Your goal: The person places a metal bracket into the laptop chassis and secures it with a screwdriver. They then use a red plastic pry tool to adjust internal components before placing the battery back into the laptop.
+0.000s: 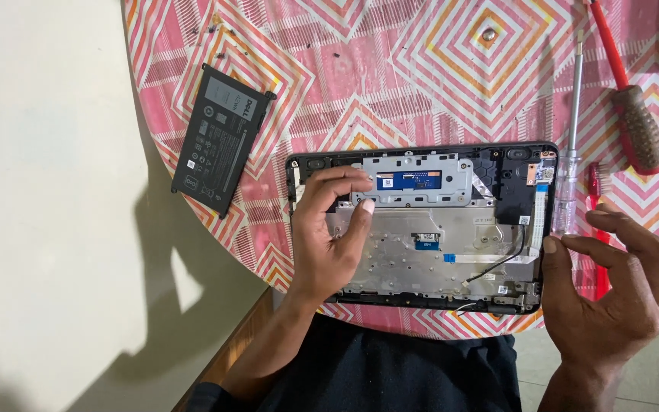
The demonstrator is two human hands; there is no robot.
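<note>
The open laptop (421, 229) lies longways across the counter (390, 84). The left hand (329, 236) rests spread on its left part. The right hand (612, 282), fingers loosely bent, touches its right edge, holding nothing

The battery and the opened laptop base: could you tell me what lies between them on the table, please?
Nothing: in the head view, only bare patterned tablecloth separates the battery from the laptop base.

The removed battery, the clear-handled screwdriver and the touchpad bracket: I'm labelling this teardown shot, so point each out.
battery (221, 140), head view, middle of its black face.
clear-handled screwdriver (564, 191), head view, on its transparent handle.
touchpad bracket (412, 162), head view, upper metal plate.
</note>
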